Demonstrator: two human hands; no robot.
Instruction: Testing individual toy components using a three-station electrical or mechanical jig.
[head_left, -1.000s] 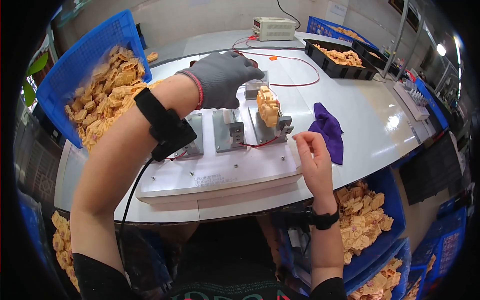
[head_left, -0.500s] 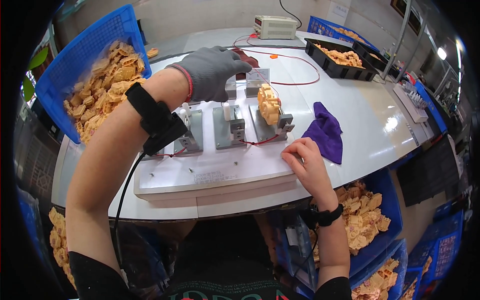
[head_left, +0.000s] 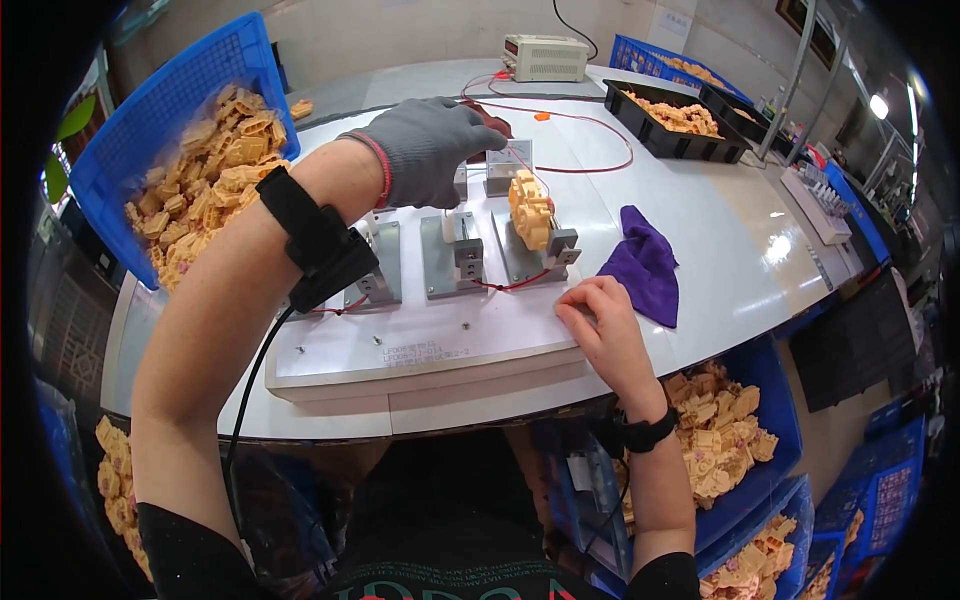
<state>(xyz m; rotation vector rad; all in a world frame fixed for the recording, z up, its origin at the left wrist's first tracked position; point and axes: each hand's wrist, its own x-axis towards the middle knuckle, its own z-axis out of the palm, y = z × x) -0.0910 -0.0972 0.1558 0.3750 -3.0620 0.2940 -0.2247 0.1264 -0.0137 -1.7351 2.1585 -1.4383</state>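
Note:
My left hand point(head_left: 428, 155), in a grey knit glove, reaches over the back of a white board point(head_left: 420, 350) with metal fixtures on it. Its fingers are apart, and the lower fingertip is close to the white peg of the middle fixture point(head_left: 455, 265). I see nothing held in it, though its underside is hidden. A yellow plastic part point(head_left: 530, 210) stands on the right fixture point(head_left: 535, 255), with red wires running below. My bare right hand point(head_left: 605, 330) is by the board's right edge, fingers curled and thumb pressed in, with nothing visible in it.
A blue crate point(head_left: 210, 70) full of yellow parts leans at the left. A purple cloth point(head_left: 642, 265) lies right of the fixtures. Behind stand a power supply point(head_left: 545, 58) with red leads and a black tray point(head_left: 735, 152) of parts. More parts fill a blue bin point(head_left: 785, 430) below the table's edge.
The bench has shifted slightly left in the picture. My left hand sits a little further right over the fixtures; my right hand keeps its curled shape by the board's edge.

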